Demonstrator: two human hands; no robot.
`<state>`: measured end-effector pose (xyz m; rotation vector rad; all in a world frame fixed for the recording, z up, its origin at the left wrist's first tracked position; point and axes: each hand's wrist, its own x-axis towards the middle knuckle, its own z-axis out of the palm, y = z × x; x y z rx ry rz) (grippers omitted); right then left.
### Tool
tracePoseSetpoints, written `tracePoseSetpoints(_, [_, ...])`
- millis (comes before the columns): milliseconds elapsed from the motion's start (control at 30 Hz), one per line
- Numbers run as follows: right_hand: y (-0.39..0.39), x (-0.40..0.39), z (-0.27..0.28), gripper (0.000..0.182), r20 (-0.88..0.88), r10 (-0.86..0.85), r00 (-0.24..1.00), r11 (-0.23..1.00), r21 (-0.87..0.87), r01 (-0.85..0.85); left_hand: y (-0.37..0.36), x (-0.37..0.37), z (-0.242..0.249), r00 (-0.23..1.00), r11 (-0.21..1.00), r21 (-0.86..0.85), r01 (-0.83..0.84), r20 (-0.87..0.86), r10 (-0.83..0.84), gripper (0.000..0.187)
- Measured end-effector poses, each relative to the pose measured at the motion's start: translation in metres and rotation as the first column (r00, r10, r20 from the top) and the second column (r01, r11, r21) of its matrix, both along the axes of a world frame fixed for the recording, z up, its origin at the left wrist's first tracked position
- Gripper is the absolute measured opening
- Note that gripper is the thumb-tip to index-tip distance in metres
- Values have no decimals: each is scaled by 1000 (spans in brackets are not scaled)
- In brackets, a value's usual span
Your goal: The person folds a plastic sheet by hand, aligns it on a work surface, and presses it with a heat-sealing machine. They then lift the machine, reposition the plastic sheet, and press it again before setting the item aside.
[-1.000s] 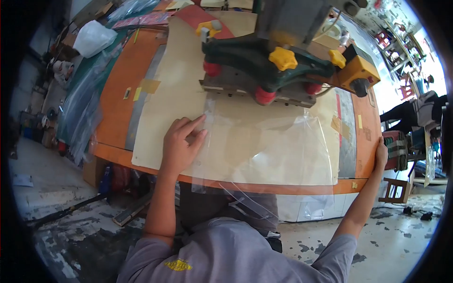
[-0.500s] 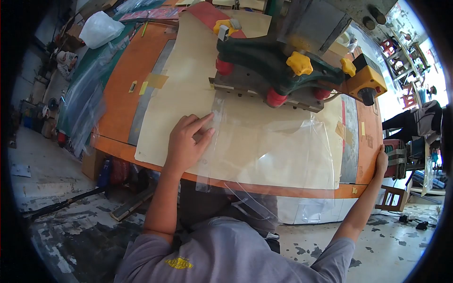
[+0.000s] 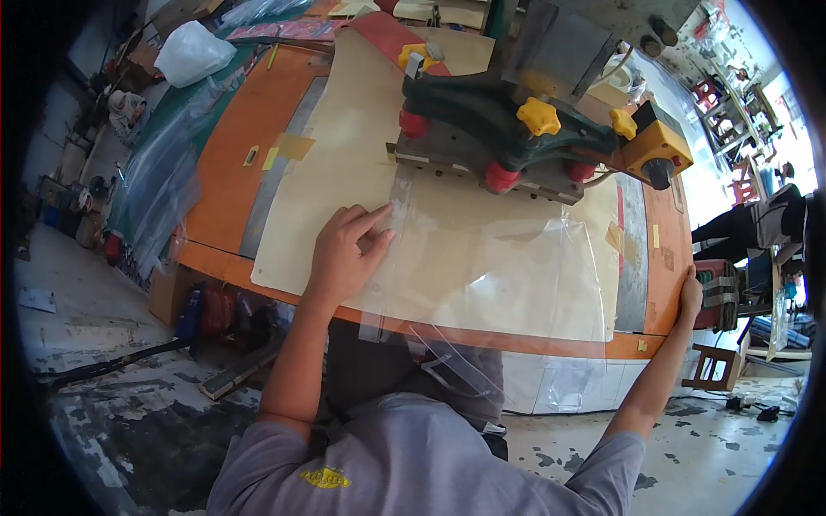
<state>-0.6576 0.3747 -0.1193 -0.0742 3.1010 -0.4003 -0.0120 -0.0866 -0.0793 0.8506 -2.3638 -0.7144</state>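
A clear plastic sheet [image 3: 508, 284] lies over the cream board [image 3: 292, 232], its near end hanging past the table's front edge. My left hand [image 3: 344, 254] rests at the sheet's left edge, index finger and thumb stretched out and apart, the other fingers curled. The index fingertip touches the plastic just in front of the press head. My right hand [image 3: 691, 297] is at the right edge of the orange table [image 3: 249, 129]; its fingers are mostly hidden. Above the sheet's far end stands the dark green press head [image 3: 473, 107] with a metal bar [image 3: 482, 172] under it.
Yellow knobs [image 3: 539, 116] and a yellow control box [image 3: 658, 155] sit on the press. Clear plastic film [image 3: 155, 189] and a white bag [image 3: 194, 53] lie to the left. Another person [image 3: 766, 224] is at the far right. A wooden stool [image 3: 712, 368] stands by the right side.
The view has shifted slightly. Both hands, the plastic sheet and the press head keep nearly the same positions relative to one another.
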Motion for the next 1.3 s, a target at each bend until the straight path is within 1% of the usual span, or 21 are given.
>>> tracePoseSetpoints(67, [0, 0, -1, 86, -7, 0, 1000, 1000, 16, 0, 1, 0, 2, 1000, 1000, 16, -1, 13, 1, 39])
tracePoseSetpoints(167, [-3, 5, 2, 87, -11, -18, 1000, 1000, 13, 18, 0, 0, -1, 1000, 1000, -9, 9, 0, -9, 40])
tracePoseSetpoints(267, [1, -4, -1, 76, 0, -30, 1000, 1000, 2, 30, 4, 1, 12, 996, 1000, 12, -12, 91, 11, 39])
tracePoseSetpoints(300, [1, -1, -2, 69, -132, 17, 991, 998, -50, -23, 3, 2, 16, 992, 1000, -21, -3, 126, 5, 40])
tracePoseSetpoints(367, [0, 8, -9, 57, -392, 83, 916, 980, -132, -146, -2, 1, 21, 981, 996, -84, 21, 195, -5, 42])
tracePoseSetpoints(467, [-18, 30, 14, 38, -612, 205, 764, 961, -22, -275, -13, -6, 24, 962, 963, -216, 159, 255, -102, 51])
tracePoseSetpoints(500, [-39, 55, 32, 28, -618, 267, 740, 912, -86, -401, -16, -10, 23, 951, 960, -190, 206, 272, -150, 54])
tracePoseSetpoints(567, [-83, 106, 53, 19, -541, 441, 716, 758, -202, -620, -24, -16, 22, 921, 945, -140, 296, 304, -244, 60])
tracePoseSetpoints(600, [-108, 145, 66, 14, -446, 560, 698, 674, -245, -697, -26, -18, 21, 916, 938, -151, 313, 308, -256, 60])
tracePoseSetpoints(633, [-139, 196, 86, 18, -379, 653, 656, 614, -243, -751, -28, -22, 20, 911, 930, -163, 331, 312, -270, 59])
tracePoseSetpoints(667, [-160, 228, 93, 26, -314, 767, 559, 511, -228, -829, -30, -25, 17, 905, 920, -176, 350, 317, -284, 59])
tracePoseSetpoints(700, [-175, 250, 91, 38, -233, 846, 479, 405, -302, -863, -32, -28, 13, 908, 915, -192, 356, 301, -290, 58])
tracePoseSetpoints(733, [-193, 272, 95, 47, -173, 892, 418, 354, -309, -883, -35, -30, 8, 911, 910, -207, 360, 286, -296, 57])
tracePoseSetpoints(767, [-203, 277, 88, 52, -168, 926, 338, 291, -251, -923, -37, -31, 4, 915, 905, -223, 362, 271, -299, 56])
tracePoseSetpoints(867, [-219, 282, 73, 54, -140, 942, 304, 263, -248, -932, -40, -29, -4, 935, 917, -208, 339, 186, -304, 54])
tracePoseSetpoints(900, [-222, 281, 69, 54, -186, 940, 285, 235, -250, -939, -40, -28, -5, 936, 918, -211, 335, 188, -298, 54])
tracePoseSetpoints(1000, [-225, 281, 67, 49, -181, 936, 302, 240, -301, -923, -41, -27, -8, 940, 925, -202, 323, 182, -288, 51])
tracePoseSetpoints(1100, [-226, 282, 61, 45, -239, 898, 368, 277, -341, -898, -45, -28, -9, 944, 925, -202, 321, 146, -295, 48])
tracePoseSetpoints(1167, [-224, 280, 57, 44, -271, 877, 397, 304, -325, -895, -46, -28, -10, 948, 923, -224, 313, 125, -291, 45])
tracePoseSetpoints(1267, [-226, 281, 59, 42, -259, 860, 439, 344, -341, -875, -44, -29, -1, 989, 959, -242, 150, 45, -143, 40])
tracePoseSetpoints(1300, [-227, 281, 61, 42, -247, 857, 453, 356, -352, -866, -44, -29, -2, 996, 971, -224, 88, 50, -79, 39])
